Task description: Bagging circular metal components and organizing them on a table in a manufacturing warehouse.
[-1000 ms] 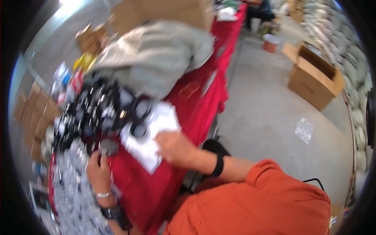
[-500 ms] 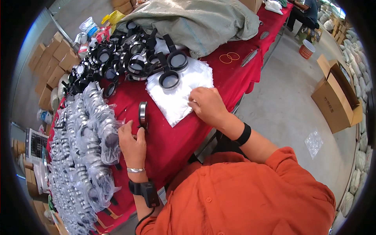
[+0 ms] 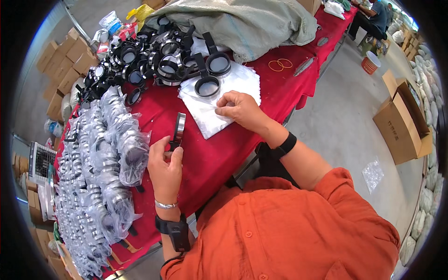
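My left hand (image 3: 166, 167) is closed around the black handle of a round silver-rimmed piece (image 3: 180, 127), which stands on edge, its disc turned sideways to me. My right hand (image 3: 238, 108) is bent over a stack of clear plastic bags (image 3: 205, 122), thumb and forefinger pinched at the top bag; how much of it they hold is hard to see. On the far part of the stack lie two similar pieces, black-rimmed with grey discs and black handles: one nearer (image 3: 207, 87) and one farther (image 3: 218, 63).
A heap of loose handled pieces (image 3: 135, 77) covers the far left of the red-covered table (image 3: 205, 161). Rows of bagged ones (image 3: 100, 186) fill its left side. A grey-green sack (image 3: 238, 28) lies behind; rubber bands (image 3: 280, 65) sit right. An open carton (image 3: 403, 121) stands on the floor.
My right hand has shifted left from the edge of the bag stack to farther over it, its fingers more curled. The left hand keeps its hold on the piece. The view has shifted slightly.
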Available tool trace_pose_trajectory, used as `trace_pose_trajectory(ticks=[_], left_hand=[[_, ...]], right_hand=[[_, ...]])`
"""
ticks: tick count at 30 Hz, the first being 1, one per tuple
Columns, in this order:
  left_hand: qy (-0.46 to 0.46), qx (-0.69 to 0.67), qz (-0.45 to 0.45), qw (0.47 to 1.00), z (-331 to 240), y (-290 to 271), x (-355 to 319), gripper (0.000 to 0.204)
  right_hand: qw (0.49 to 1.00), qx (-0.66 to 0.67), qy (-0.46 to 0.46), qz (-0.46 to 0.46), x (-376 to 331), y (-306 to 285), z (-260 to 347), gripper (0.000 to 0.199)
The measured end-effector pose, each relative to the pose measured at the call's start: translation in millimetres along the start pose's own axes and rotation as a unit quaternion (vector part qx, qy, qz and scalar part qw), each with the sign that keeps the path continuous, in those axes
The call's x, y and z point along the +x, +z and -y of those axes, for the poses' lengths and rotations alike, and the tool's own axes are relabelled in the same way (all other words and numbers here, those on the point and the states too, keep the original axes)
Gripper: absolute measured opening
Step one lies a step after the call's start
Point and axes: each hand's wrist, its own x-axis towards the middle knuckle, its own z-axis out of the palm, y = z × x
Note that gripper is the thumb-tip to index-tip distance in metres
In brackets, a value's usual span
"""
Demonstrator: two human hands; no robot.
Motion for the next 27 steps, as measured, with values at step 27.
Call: trace_pose_trajectory(ticks=[27], left_hand=[[-0.019,-0.342,0.072,0.937,3,41,-42,0.032]], right_hand=[[0.948,0.285,0.081,0.12,-83,28,47,0.028]])
